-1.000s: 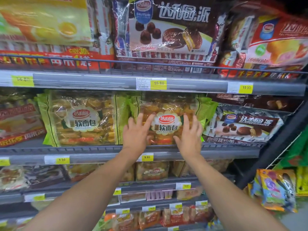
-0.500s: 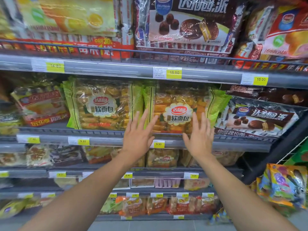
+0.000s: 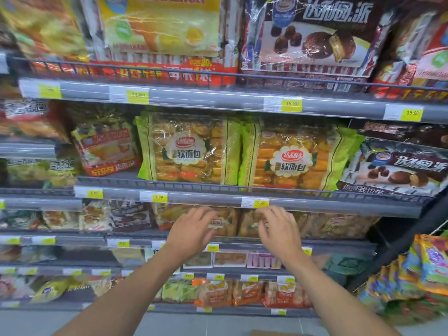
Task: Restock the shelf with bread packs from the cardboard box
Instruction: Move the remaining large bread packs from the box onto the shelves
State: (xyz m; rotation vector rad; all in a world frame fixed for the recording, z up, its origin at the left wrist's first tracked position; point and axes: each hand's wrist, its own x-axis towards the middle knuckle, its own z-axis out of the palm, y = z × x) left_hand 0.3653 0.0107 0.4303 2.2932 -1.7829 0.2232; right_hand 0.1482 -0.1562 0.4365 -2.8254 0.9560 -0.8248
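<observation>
Two green-edged bread packs stand upright side by side on the middle shelf (image 3: 339,201): the left pack (image 3: 188,151) and the right pack (image 3: 291,160). Both my hands hang in the air below that shelf's front rail, in front of the shelf underneath. My left hand (image 3: 194,229) and my right hand (image 3: 278,230) hold nothing, with fingers loosely curled downward. A brown corner of the cardboard box (image 3: 271,332) shows at the bottom edge of the view.
Chocolate pie packs (image 3: 312,37) and yellow cake packs (image 3: 167,25) fill the top shelf. More chocolate pie packs (image 3: 397,168) sit right of the bread. Lower shelves hold small snack packs (image 3: 218,291). A rack of colourful bags (image 3: 429,270) stands at the right.
Both hands have come off the right bread pack and dropped below the shelf rail, fingers curling loosely. The view has shifted left and back; the pack stays on the shelf.
</observation>
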